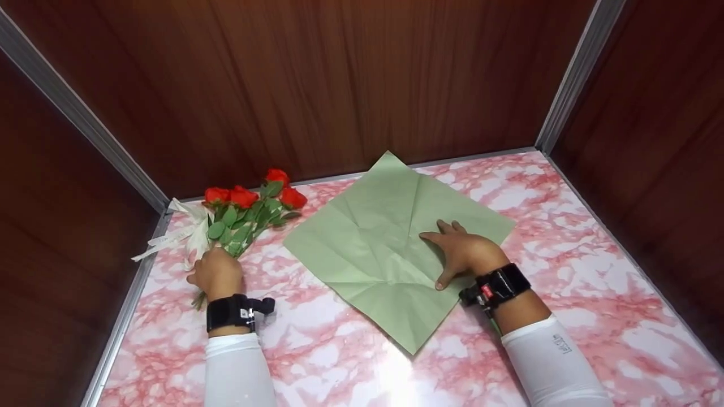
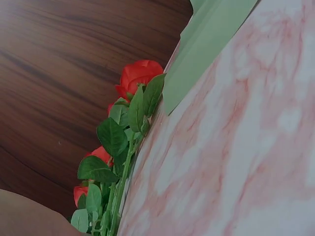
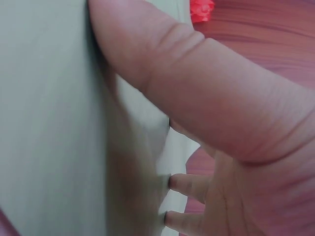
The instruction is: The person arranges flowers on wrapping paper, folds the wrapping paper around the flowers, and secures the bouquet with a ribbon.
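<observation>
At the left, my left hand (image 1: 218, 274) curls round the stems of several red roses (image 1: 243, 196), whose blooms point away toward the back wall. Stem ends poke out below that hand. Green leaves and red blooms of the roses (image 2: 140, 73) show in the left wrist view. A square sheet of green wrapping paper (image 1: 367, 243) lies flat and creased, one corner toward me. On its right part rests my right hand (image 1: 466, 251), fingers spread. In the right wrist view the thumb (image 3: 197, 83) and fingertips touch the paper.
A white ribbon (image 1: 195, 232) lies beside the roses at the left, its tails reaching the table's edge. The table (image 1: 565, 333) has a pink and white marbled top. Dark wood panels (image 1: 350, 85) with metal edging stand at the back and both sides.
</observation>
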Action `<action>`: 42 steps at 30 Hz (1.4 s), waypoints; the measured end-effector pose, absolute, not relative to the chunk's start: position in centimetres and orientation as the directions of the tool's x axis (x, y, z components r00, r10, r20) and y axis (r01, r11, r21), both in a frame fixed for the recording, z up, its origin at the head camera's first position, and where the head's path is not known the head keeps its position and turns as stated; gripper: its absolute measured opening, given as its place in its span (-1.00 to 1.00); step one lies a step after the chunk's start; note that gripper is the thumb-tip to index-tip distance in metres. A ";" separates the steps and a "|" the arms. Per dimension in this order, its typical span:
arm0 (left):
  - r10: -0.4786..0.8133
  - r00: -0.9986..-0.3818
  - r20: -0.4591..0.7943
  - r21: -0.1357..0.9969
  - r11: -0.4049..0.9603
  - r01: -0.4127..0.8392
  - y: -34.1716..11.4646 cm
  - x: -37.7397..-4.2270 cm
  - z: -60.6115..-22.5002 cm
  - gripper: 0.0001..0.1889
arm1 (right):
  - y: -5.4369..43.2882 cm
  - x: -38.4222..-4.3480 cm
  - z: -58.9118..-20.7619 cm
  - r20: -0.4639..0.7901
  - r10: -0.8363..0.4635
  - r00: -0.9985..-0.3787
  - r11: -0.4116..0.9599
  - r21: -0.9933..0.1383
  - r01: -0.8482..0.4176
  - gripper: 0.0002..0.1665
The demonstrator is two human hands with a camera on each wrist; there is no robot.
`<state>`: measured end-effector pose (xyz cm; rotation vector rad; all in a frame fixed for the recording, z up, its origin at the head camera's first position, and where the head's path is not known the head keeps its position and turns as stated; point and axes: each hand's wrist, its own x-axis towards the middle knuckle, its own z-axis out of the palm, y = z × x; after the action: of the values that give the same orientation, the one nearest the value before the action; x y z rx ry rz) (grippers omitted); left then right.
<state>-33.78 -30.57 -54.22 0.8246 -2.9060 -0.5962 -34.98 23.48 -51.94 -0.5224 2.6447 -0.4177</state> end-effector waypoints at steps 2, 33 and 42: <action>-0.516 -0.855 -0.052 0.370 0.785 -0.496 -30.6 -33.9 -54.2 -0.60 | 23.5 -35.0 -51.8 -0.331 -0.420 -0.845 0.884 -0.361 -0.297 0.59; -0.001 -1.000 -0.016 0.680 0.733 -0.011 -24.0 -34.3 -49.3 -0.68 | 24.3 -35.0 -52.1 -0.316 -0.417 -0.853 0.883 -0.362 -0.297 0.59; 0.154 -0.988 -0.010 0.809 0.582 0.083 -16.0 -34.0 -50.3 -0.87 | 23.9 -35.1 -52.3 -0.317 -0.421 -0.850 0.880 -0.372 -0.297 0.59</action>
<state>-33.99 -16.01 -50.26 -0.2143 -2.8629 -1.4585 -35.05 23.90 -52.33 -0.5289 2.6557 -0.4380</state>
